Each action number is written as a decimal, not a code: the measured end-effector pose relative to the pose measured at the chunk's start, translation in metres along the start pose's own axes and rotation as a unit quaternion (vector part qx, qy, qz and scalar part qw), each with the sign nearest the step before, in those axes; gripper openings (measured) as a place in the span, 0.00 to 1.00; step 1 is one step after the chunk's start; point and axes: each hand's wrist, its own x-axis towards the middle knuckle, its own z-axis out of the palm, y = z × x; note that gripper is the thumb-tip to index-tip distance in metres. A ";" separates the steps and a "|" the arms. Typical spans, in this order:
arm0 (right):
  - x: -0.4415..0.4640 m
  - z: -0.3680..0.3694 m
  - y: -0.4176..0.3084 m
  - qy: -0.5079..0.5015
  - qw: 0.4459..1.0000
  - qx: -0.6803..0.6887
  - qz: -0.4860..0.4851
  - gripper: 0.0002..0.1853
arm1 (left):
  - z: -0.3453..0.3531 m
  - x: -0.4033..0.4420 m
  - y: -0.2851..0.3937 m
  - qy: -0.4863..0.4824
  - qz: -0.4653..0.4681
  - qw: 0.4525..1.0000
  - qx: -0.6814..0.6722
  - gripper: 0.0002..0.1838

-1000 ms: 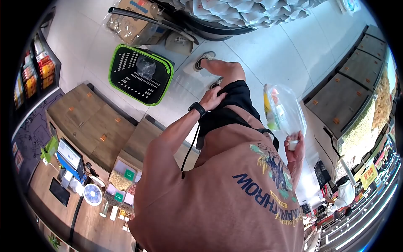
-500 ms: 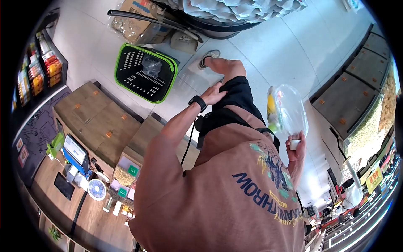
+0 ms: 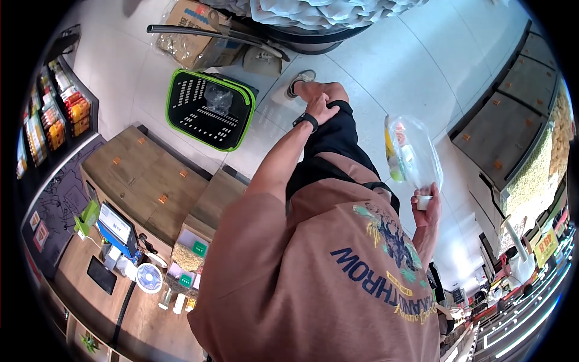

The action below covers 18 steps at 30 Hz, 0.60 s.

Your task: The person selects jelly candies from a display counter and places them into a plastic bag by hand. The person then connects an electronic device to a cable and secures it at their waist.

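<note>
My left hand [image 3: 319, 110], with a black watch [image 3: 307, 122] on its wrist, is at my raised knee. Its fingers are bent round the hem of my black shorts [image 3: 330, 134]; the fingertips are partly hidden. On the other side, my right hand [image 3: 429, 208] is closed on the gathered top of a clear plastic bag [image 3: 421, 154]. Yellow, red and green packaging shows through the bag, too blurred to name. A small white object [image 3: 424, 202] is also held in the right fingers; its kind is unclear.
A black basket with a green rim [image 3: 241, 96] stands on the floor holding crumpled clear plastic. Behind it are a cardboard box [image 3: 184, 33] and a grey-handled scoop [image 3: 262, 60]. Wooden counters [image 3: 142, 172] line the left, bins of grain [image 3: 525, 175] the right.
My left hand has moved from the thigh up to the knee, at the shorts' hem. The bag in my right hand has swung slightly and turned, showing more red.
</note>
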 end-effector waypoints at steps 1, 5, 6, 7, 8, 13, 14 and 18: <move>0.001 0.000 0.002 0.004 1.000 0.001 0.000 0.13 | -0.009 -0.008 0.003 -0.014 0.006 1.000 -0.001 0.29; 0.005 -0.002 0.008 -0.008 1.000 0.014 0.000 0.13 | -0.052 -0.052 0.026 -0.113 0.023 0.993 0.014 0.23; 0.006 -0.002 0.009 -0.005 1.000 0.014 0.004 0.13 | -0.056 -0.057 0.026 -0.116 0.015 0.993 0.003 0.23; 0.007 -0.002 0.009 -0.001 1.000 0.012 0.008 0.12 | -0.058 -0.059 0.027 -0.119 0.006 0.993 -0.009 0.23; 0.008 -0.003 0.009 0.003 1.000 0.009 0.012 0.12 | -0.056 -0.055 0.025 -0.095 0.027 0.995 0.007 0.24; 0.011 -0.010 0.012 0.018 1.000 -0.009 0.023 0.11 | -0.027 0.010 -0.006 0.043 0.068 0.992 0.093 0.30; 0.008 -0.007 0.012 0.030 0.999 -0.012 0.024 0.11 | -0.024 0.028 -0.012 0.005 0.023 0.994 0.108 0.33; 0.016 -0.026 0.019 0.019 1.000 -0.005 0.020 0.13 | -0.037 0.058 -0.021 -0.006 -0.085 0.985 0.150 0.39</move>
